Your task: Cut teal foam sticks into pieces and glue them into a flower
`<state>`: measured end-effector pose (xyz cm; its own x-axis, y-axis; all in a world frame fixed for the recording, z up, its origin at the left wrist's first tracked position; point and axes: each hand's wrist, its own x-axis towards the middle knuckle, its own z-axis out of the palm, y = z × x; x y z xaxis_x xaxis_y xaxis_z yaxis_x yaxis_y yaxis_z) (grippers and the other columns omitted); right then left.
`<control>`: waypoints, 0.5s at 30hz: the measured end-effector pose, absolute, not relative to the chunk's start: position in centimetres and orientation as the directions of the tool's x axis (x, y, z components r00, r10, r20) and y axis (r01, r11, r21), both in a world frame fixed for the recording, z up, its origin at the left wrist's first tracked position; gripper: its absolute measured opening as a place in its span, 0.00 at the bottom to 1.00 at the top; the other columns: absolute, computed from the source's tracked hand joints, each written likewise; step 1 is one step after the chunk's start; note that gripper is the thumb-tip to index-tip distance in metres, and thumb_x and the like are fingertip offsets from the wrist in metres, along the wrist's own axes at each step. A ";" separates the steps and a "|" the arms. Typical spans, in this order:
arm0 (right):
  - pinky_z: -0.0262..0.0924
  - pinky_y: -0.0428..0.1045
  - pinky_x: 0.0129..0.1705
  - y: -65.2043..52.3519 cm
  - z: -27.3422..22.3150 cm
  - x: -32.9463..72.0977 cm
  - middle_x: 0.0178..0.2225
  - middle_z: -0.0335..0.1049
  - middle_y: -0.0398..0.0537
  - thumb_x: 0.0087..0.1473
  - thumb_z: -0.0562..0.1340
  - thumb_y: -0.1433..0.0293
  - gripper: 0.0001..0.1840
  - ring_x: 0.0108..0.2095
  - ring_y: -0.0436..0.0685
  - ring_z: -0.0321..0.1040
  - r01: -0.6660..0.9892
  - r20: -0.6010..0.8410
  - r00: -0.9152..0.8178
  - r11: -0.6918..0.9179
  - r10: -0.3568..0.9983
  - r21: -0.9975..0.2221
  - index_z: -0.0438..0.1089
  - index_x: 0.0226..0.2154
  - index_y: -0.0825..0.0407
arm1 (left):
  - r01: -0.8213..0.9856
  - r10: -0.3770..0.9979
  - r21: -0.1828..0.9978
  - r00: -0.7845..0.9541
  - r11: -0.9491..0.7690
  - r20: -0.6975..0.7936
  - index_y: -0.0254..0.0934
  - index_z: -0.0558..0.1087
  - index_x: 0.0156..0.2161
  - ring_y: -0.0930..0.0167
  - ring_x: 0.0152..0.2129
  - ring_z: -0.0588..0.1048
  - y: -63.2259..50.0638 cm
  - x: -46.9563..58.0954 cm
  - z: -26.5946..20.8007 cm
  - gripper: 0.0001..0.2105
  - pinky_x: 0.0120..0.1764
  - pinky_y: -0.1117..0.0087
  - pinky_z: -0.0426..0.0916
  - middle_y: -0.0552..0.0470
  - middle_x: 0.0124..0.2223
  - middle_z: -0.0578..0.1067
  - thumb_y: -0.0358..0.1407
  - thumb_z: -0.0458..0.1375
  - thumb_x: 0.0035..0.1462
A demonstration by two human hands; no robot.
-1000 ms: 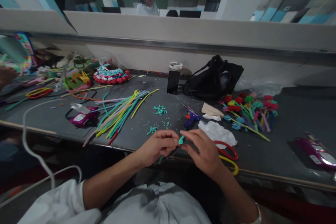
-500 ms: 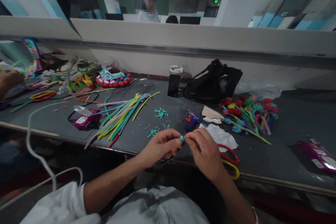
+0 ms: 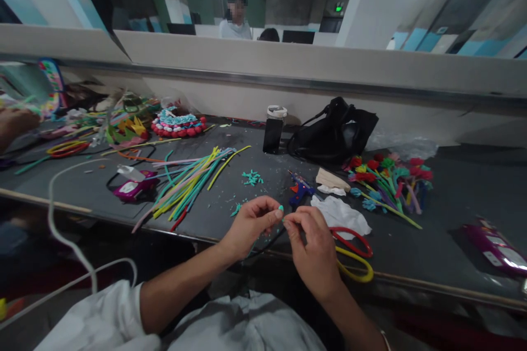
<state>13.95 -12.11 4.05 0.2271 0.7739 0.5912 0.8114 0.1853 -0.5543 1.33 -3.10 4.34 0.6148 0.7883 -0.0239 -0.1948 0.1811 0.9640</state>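
Near the front edge of the table, my left hand point(image 3: 256, 225) pinches a small teal piece point(image 3: 281, 208) between thumb and forefinger; its exact kind is too small to tell. Just to its right, my right hand point(image 3: 312, 238) has thumb and fingertips pressed together, and what they hold, if anything, is too small to make out. Small teal clippings point(image 3: 252, 177) lie in a pile beyond my left hand. A blue glue gun point(image 3: 301, 188) rests on the table beyond my hands. Scissors with red and yellow handles point(image 3: 354, 263) lie beside my right wrist, overhanging the edge.
A bundle of coloured pipe cleaners point(image 3: 187, 186) lies left of centre. On the right are pipe-cleaner flowers point(image 3: 387, 175), white cloth point(image 3: 340, 214) and a purple device point(image 3: 496, 249). A black bag point(image 3: 335, 134) and a bottle point(image 3: 273, 131) stand behind. Another person's hand point(image 3: 16, 123) is far left.
My hands have come slightly apart. The teal piece stays in my left fingertips, and my right fingertips have moved off it, down and a little left.
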 end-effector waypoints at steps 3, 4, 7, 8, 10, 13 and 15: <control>0.60 0.50 0.43 -12.1 4.0 12.8 0.35 0.66 0.48 0.63 0.54 0.69 0.10 0.40 0.56 0.64 0.758 0.576 0.329 0.154 0.749 -0.633 0.68 0.32 0.51 | -0.228 0.794 0.950 0.608 0.212 -0.031 0.33 0.72 0.31 0.80 0.20 0.64 -3.0 1.6 4.5 0.11 0.25 0.78 0.59 0.58 0.25 0.69 0.38 0.67 0.48; 0.60 0.50 0.42 -12.2 4.0 12.7 0.35 0.67 0.48 0.63 0.54 0.68 0.10 0.40 0.55 0.65 0.743 0.568 0.338 0.157 0.750 -0.650 0.68 0.32 0.51 | -0.229 0.782 0.943 0.621 0.241 -0.049 0.33 0.73 0.31 0.79 0.20 0.65 -2.9 1.5 4.6 0.11 0.26 0.77 0.60 0.57 0.25 0.69 0.37 0.68 0.47; 0.62 0.48 0.41 -12.8 3.5 14.1 0.36 0.70 0.48 0.63 0.54 0.65 0.11 0.39 0.54 0.68 0.710 0.519 0.356 0.137 0.777 -0.691 0.70 0.35 0.50 | -0.246 0.757 0.919 0.648 0.310 -0.082 0.33 0.73 0.32 0.78 0.22 0.67 -2.4 0.9 5.2 0.10 0.29 0.77 0.62 0.57 0.25 0.70 0.36 0.67 0.48; 0.63 0.48 0.40 -13.3 3.1 15.2 0.36 0.71 0.47 0.63 0.54 0.65 0.11 0.38 0.54 0.69 0.708 0.492 0.380 0.097 0.783 -0.700 0.70 0.37 0.50 | -0.264 0.762 0.910 0.642 0.319 -0.081 0.34 0.73 0.32 0.77 0.22 0.68 -2.1 0.6 5.4 0.10 0.30 0.76 0.62 0.56 0.24 0.71 0.37 0.67 0.48; 0.64 0.51 0.41 -14.4 1.4 17.9 0.39 0.73 0.50 0.61 0.54 0.63 0.13 0.38 0.57 0.70 0.768 0.473 0.446 -0.054 0.759 -0.638 0.69 0.43 0.51 | -0.307 0.784 0.891 0.615 0.336 -0.083 0.34 0.73 0.32 0.77 0.23 0.69 -1.4 -0.2 6.0 0.10 0.30 0.76 0.63 0.55 0.25 0.71 0.37 0.67 0.48; 0.63 0.59 0.46 -16.4 -2.4 22.4 0.43 0.73 0.59 0.59 0.50 0.67 0.20 0.43 0.65 0.69 0.887 0.443 0.433 -0.282 0.785 -0.366 0.66 0.49 0.57 | -0.355 0.808 0.865 0.582 0.356 -0.093 0.33 0.73 0.32 0.76 0.24 0.71 -0.4 -1.3 6.5 0.09 0.30 0.76 0.64 0.54 0.27 0.73 0.35 0.67 0.47; 0.63 0.61 0.47 -17.7 -4.8 25.0 0.43 0.72 0.63 0.57 0.49 0.69 0.22 0.44 0.68 0.69 0.939 0.407 0.337 -0.271 0.849 -0.214 0.66 0.50 0.61 | -0.375 0.814 0.855 0.575 0.358 -0.088 0.33 0.73 0.33 0.76 0.24 0.71 0.0 -1.9 6.6 0.08 0.30 0.77 0.64 0.53 0.26 0.73 0.34 0.66 0.49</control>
